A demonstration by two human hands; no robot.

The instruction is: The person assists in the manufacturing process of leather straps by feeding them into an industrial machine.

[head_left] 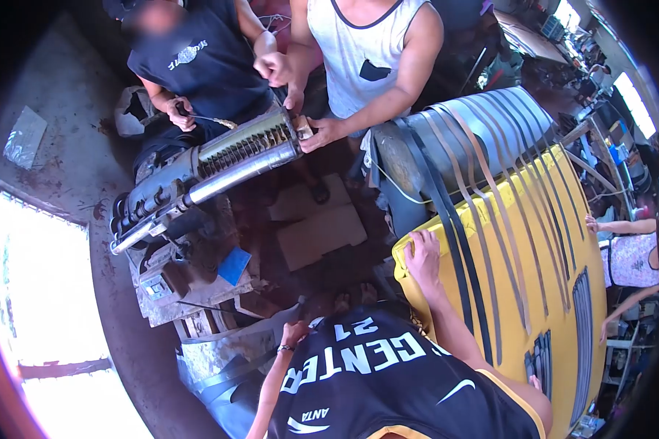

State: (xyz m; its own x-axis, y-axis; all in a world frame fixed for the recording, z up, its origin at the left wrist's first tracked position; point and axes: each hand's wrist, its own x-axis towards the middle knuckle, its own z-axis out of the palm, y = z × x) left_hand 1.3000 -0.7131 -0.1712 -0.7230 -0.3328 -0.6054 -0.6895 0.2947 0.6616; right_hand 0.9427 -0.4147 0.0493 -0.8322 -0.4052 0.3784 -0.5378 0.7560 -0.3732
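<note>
My left hand (295, 333) is closed low in front of my black jersey (373, 366). A small dark tip sticks up out of that fist; what it belongs to is too small to tell. My right hand (422, 260) lies with fingers apart on the near left corner of a yellow-covered table (516, 322). Just beside it, long dark strips (447, 227) hang over the yellow edge. More grey and brown strips (501, 227) run side by side from a rounded grey metal drum (410, 154) onto the table.
Across from me, two people stand at a long metal machine with a roller (249, 172); one hand there grips a handled tool (205, 117). A blue square (234, 265) lies on its bench. Cardboard (318, 234) covers the floor. Another person (630, 256) leans at the table's right side. Bundled grey strips (582, 344) lie there.
</note>
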